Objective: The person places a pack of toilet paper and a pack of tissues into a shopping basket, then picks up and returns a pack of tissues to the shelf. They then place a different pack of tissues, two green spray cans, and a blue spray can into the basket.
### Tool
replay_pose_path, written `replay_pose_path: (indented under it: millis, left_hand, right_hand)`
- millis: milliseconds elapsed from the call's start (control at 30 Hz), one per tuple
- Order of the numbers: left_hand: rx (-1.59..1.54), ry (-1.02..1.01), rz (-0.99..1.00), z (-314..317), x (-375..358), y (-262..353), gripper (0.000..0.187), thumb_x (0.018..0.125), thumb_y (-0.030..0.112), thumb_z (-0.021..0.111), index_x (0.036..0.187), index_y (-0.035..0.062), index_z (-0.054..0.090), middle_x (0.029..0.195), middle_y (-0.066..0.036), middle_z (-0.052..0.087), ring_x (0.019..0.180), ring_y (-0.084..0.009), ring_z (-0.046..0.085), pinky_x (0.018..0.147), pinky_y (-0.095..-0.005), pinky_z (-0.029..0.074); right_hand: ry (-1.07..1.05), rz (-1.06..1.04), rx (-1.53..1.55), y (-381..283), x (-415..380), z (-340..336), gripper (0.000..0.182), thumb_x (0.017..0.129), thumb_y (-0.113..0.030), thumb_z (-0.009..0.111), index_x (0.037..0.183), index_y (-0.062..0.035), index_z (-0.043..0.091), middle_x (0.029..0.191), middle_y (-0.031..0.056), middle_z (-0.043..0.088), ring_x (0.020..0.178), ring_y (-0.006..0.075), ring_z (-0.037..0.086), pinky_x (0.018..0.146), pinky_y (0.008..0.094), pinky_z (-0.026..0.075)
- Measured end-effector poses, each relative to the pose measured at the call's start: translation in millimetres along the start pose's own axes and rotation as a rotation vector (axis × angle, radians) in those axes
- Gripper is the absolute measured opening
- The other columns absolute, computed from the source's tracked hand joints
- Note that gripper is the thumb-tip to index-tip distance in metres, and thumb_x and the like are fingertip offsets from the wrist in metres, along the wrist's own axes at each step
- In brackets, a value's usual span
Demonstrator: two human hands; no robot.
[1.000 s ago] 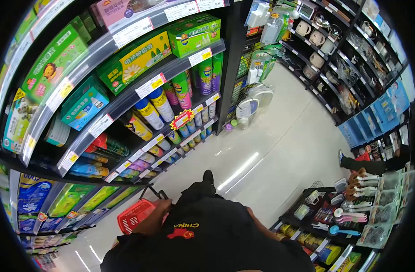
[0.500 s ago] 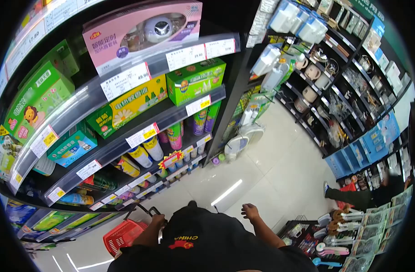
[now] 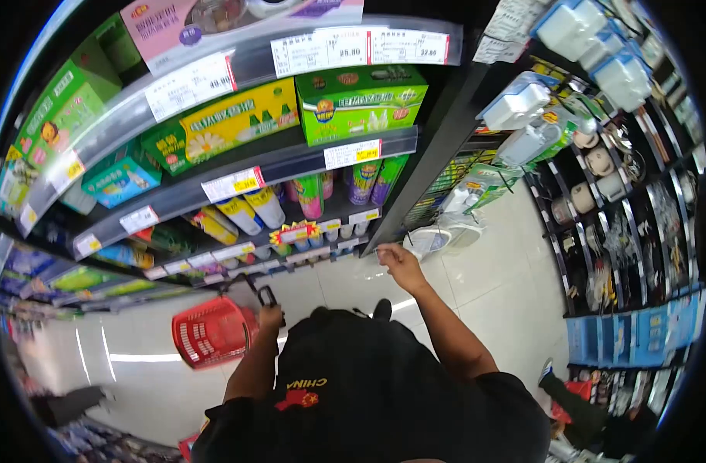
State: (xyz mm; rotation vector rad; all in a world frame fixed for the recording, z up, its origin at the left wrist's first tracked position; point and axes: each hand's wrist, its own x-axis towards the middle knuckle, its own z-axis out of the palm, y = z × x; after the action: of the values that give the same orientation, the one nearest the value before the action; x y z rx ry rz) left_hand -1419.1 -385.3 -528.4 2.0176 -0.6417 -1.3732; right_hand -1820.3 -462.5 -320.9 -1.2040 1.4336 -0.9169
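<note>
My left hand (image 3: 270, 317) is closed round the black handle (image 3: 266, 295) of a red shopping basket (image 3: 206, 328), which stands close to the floor at lower left. Raised in front of my body, my right hand (image 3: 400, 266) holds nothing, its fingers slightly bent and apart. It appears nearest to the lower right end of the shelf unit, with no visible contact. Above it are purple and green spray cans (image 3: 362, 182) and a green box (image 3: 360, 104).
Curved shelves (image 3: 291, 166) fill the left and top. Blister packs (image 3: 484, 189) hang beyond their end post (image 3: 438, 127). Dark racks (image 3: 600, 224) stand right. Another person's leg and shoe (image 3: 557, 386) show lower right; another dark-clothed leg (image 3: 71, 405) shows lower left.
My right hand has moved up and left toward the shelf end. The shelf boxes look larger and the view has shifted. More of the red basket shows, with my left hand still on its handle.
</note>
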Motion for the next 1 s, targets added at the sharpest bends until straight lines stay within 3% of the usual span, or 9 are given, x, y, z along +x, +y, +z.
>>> replay_pose_path:
  millis: [133,200,267,467,567,833,933,1000]
  left_hand:
    - [0.263,0.098,0.131,42.6,2.5,-13.3,0.033,0.081,0.025,0.058,0.099,-0.0021,0.064,0.081,-0.019,0.069,0.077,-0.0336,0.069,0.071,-0.0444,0.053]
    - [0.363,0.127,0.188,65.5,4.8,-22.8,0.038,0.082,0.025,0.057,0.107,-0.0019,0.064,0.092,-0.025,0.07,0.094,-0.0413,0.067,0.084,-0.0476,0.051]
    - [0.325,0.11,0.22,84.8,-37.5,11.5,0.044,0.083,0.028,0.058,0.116,-0.0015,0.061,0.101,-0.027,0.068,0.101,-0.0431,0.065,0.087,-0.0493,0.05]
    - [0.385,0.189,0.347,137.8,-104.7,52.5,0.051,0.085,0.032,0.062,0.123,-0.001,0.056,0.106,-0.029,0.066,0.104,-0.0433,0.063,0.09,-0.05,0.049]
    - [0.379,0.272,0.419,147.5,-143.8,79.1,0.048,0.087,0.032,0.061,0.119,-0.0028,0.056,0.102,-0.03,0.066,0.102,-0.0453,0.062,0.09,-0.0511,0.048]
    - [0.472,-0.013,0.489,142.6,-161.0,80.1,0.036,0.09,0.029,0.057,0.105,-0.0033,0.056,0.089,-0.031,0.065,0.087,-0.0478,0.064,0.081,-0.055,0.05]
    - [0.532,-0.058,0.518,139.5,-160.7,68.3,0.033,0.09,0.028,0.057,0.101,-0.0026,0.056,0.087,-0.03,0.066,0.085,-0.0476,0.065,0.08,-0.0553,0.05]
    - [0.56,-0.067,0.543,134.7,-158.5,62.2,0.032,0.089,0.027,0.058,0.101,-0.0025,0.056,0.085,-0.03,0.066,0.084,-0.0473,0.065,0.078,-0.0552,0.051]
  right_hand:
    - [-0.17,0.012,-0.011,17.1,13.4,-26.5,0.026,0.095,-0.019,0.061,0.118,-0.006,0.063,0.094,0.0039,0.068,0.086,0.0122,0.064,0.076,0.0263,0.051]
    - [-0.233,0.058,-0.067,17.1,18.0,-42.1,0.026,0.095,-0.019,0.061,0.118,-0.0075,0.064,0.094,0.0037,0.067,0.086,0.0116,0.064,0.073,0.0258,0.051]
    - [-0.294,0.053,-0.08,18.5,27.0,-57.0,0.026,0.096,-0.021,0.06,0.118,-0.0085,0.064,0.095,0.0031,0.067,0.087,0.011,0.064,0.07,0.026,0.051]
    - [-0.417,0.136,-0.077,21.1,41.2,-63.3,0.028,0.097,-0.027,0.058,0.118,-0.0091,0.064,0.095,0.0021,0.067,0.087,0.0114,0.064,0.067,0.0276,0.051]
    - [-0.487,0.198,-0.086,43.8,30.7,-50.4,0.029,0.097,-0.028,0.058,0.118,-0.0077,0.063,0.096,0.003,0.067,0.085,0.012,0.064,0.067,0.0282,0.051]
    - [-0.654,0.213,-0.137,104.2,-21.5,-36.1,0.036,0.095,-0.034,0.061,0.117,-0.0053,0.065,0.091,0.0056,0.068,0.079,0.0156,0.066,0.068,0.0286,0.052]
    - [-0.631,0.148,-0.215,125.8,-24.9,-37.9,0.038,0.095,-0.036,0.061,0.117,-0.0051,0.065,0.09,0.0061,0.069,0.078,0.0154,0.066,0.068,0.0288,0.053]
    - [-0.598,0.251,-0.191,119.3,-28.8,-41.4,0.037,0.095,-0.035,0.061,0.116,-0.0051,0.066,0.09,0.0055,0.069,0.078,0.0154,0.065,0.068,0.0291,0.053]
